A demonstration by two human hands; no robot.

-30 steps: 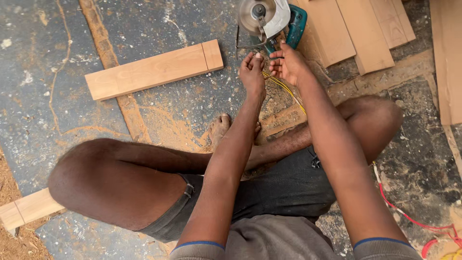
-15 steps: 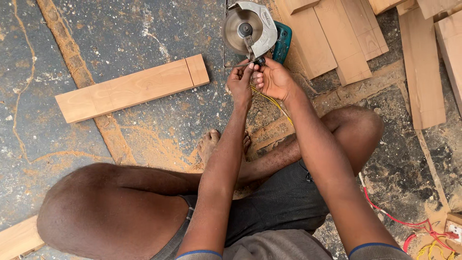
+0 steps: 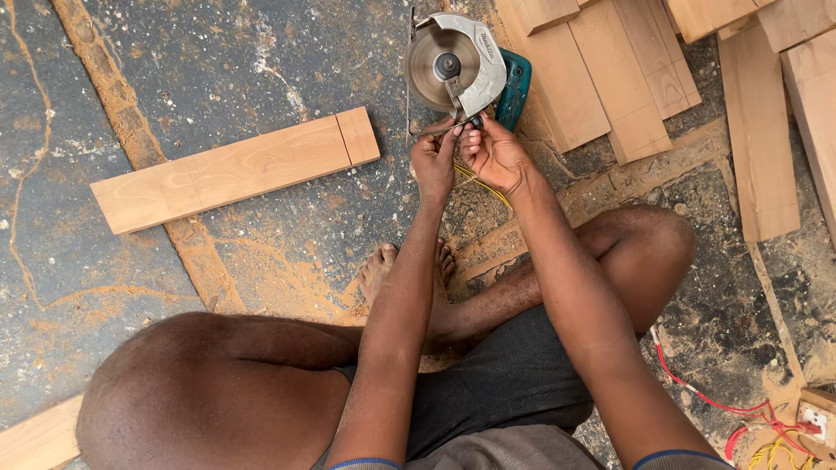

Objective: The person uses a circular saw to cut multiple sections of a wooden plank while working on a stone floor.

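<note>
Seated cross-legged on a dusty concrete floor (image 3: 226, 61), bare feet (image 3: 409, 270) tucked in front. Both arms extended forward to a circular saw (image 3: 461, 65) lying on its side on the floor, just ahead of the hands, blade face and silver guard turned up, teal body behind.

Left hand (image 3: 433, 161): fingers curled, tips brought together at the lower edge of the saw guard, pinching a small dark part there. Exact nature of the part too small to tell.

Right hand (image 3: 495, 157): fingers bent, thumb and forefinger closed on the same small dark part, touching the left fingertips. Both hands close together, meeting at the saw's edge.

Yellow wire (image 3: 488, 184) running beneath the hands, passing under the right palm toward the lap.

Surroundings: one light wooden board (image 3: 235, 170) lying flat on the floor to the left, well apart from the saw, pencil line across one end. Stack of similar wooden planks (image 3: 610, 78) to the right of the saw, nearest one just beside the teal body. Further planks at the right edge. Sawdust (image 3: 287, 278) spread in streaks across the floor. Red cable (image 3: 697, 396) trailing at lower right toward a white socket (image 3: 817, 422).
</note>
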